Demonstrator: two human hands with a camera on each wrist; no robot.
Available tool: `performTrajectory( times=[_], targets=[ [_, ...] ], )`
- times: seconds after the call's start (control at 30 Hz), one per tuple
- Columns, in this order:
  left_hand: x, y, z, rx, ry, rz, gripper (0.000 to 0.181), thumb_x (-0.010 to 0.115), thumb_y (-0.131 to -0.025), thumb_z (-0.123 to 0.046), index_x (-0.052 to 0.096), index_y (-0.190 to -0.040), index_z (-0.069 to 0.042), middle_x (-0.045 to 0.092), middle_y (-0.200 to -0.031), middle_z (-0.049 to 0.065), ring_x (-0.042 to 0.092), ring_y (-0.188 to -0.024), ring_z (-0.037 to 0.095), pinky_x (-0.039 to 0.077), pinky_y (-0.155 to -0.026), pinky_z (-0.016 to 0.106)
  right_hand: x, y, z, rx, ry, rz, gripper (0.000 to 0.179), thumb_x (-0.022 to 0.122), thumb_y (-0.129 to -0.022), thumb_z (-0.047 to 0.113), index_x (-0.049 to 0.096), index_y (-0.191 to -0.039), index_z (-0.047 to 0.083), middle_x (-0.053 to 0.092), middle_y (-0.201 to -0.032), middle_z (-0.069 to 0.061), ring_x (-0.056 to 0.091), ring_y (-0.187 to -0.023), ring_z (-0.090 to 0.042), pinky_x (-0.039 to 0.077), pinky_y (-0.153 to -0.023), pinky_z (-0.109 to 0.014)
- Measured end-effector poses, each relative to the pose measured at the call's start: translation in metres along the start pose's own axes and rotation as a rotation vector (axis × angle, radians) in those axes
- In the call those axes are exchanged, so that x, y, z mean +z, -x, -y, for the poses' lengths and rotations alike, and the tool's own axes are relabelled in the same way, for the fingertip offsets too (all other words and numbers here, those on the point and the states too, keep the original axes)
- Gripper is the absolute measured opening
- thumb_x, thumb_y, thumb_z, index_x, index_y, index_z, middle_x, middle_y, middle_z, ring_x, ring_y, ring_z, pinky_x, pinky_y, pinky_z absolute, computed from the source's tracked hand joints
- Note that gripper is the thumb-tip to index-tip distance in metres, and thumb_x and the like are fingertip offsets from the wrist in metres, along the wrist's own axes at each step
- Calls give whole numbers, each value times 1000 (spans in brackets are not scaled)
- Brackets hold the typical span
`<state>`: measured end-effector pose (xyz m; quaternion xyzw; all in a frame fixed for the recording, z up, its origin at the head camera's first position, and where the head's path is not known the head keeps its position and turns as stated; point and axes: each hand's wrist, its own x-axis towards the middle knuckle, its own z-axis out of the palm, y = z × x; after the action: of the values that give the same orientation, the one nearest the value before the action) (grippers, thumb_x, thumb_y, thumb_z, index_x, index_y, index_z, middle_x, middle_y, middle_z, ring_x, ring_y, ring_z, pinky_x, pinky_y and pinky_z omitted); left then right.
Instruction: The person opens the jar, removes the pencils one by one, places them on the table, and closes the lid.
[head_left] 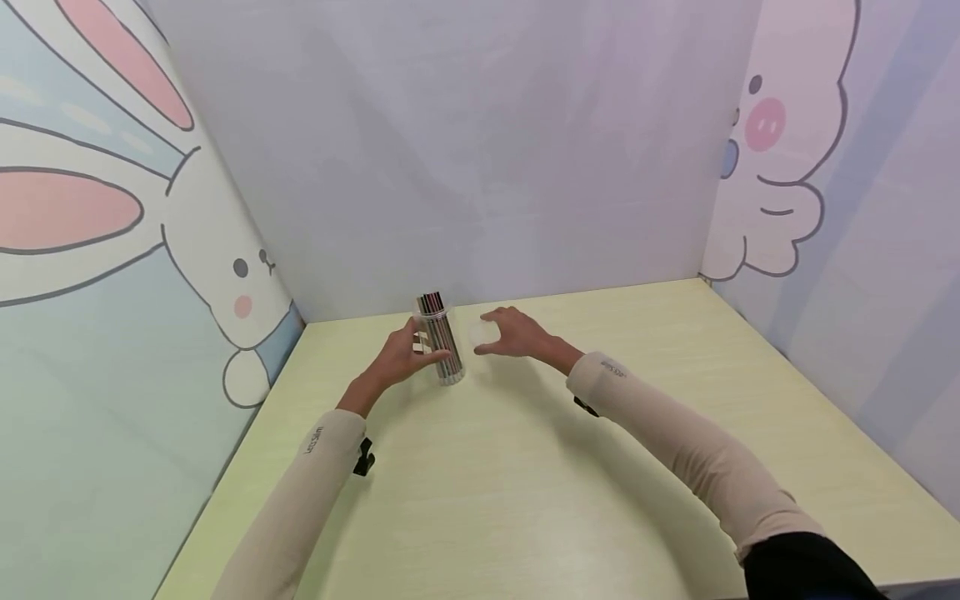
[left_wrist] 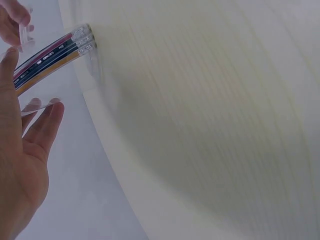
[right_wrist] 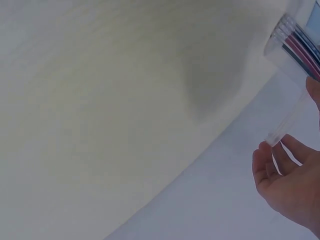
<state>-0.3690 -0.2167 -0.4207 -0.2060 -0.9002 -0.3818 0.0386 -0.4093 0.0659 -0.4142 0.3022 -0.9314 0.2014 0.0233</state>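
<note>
My left hand (head_left: 400,358) grips a clear plastic cylinder (head_left: 452,379), its thumb across the front. Several dark and coloured pencils (head_left: 442,337) stand inside, and their tops reach the cylinder's upper rim. The cylinder tilts slightly, with its base low over the table; contact with the table cannot be made out. In the left wrist view, silvery ferrule ends of the pencils (left_wrist: 57,56) point toward the cylinder's base. Just right of the cylinder, my right hand (head_left: 517,333) pinches a clear round lid (head_left: 483,332) by its edge. The right wrist view shows this lid (right_wrist: 290,119) edge-on, apart from the cylinder.
A pale yellow table (head_left: 480,492) lies under both hands. Behind it rises a plain pale wall (head_left: 480,150). Side panels carry a cartoon rabbit (head_left: 217,275) on the left and a white cartoon animal (head_left: 795,158) on the right.
</note>
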Motion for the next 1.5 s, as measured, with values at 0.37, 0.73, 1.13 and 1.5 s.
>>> performTrajectory(
  times=[0.37, 0.73, 1.13, 1.5],
  targets=[
    [-3, -2, -3, 5, 14, 0, 70, 84, -90, -32, 42, -139, -4, 60, -132, 19, 66, -117, 39, 61, -92, 47, 24, 7, -2, -34, -12, 69, 81, 82, -87, 51, 57, -146, 2, 58, -146, -17, 53, -135, -35, 46, -112, -47],
    [-2, -1, -2, 10, 11, -1, 70, 85, -90, -32, 42, -138, -3, 61, -132, 20, 66, -117, 40, 61, -91, 47, 34, 10, 1, -76, -40, 98, 80, 90, -82, 40, 60, -141, -5, 64, -138, -20, 59, -128, -34, 47, -111, -42],
    [-1, 1, -2, 8, 10, -6, 69, 84, -90, -33, 43, -137, -4, 61, -130, 18, 66, -117, 39, 61, -92, 46, 37, 11, 5, -123, -71, 85, 78, 91, -81, 34, 59, -138, -10, 66, -134, -22, 62, -123, -35, 51, -106, -43],
    [-1, 2, -2, -6, 3, -2, 70, 83, -91, -34, 42, -139, -4, 61, -130, 18, 66, -118, 38, 61, -93, 45, 37, 12, 5, -107, -87, 91, 80, 88, -84, 36, 56, -142, -8, 62, -140, -23, 58, -129, -37, 48, -110, -46]
  ],
)
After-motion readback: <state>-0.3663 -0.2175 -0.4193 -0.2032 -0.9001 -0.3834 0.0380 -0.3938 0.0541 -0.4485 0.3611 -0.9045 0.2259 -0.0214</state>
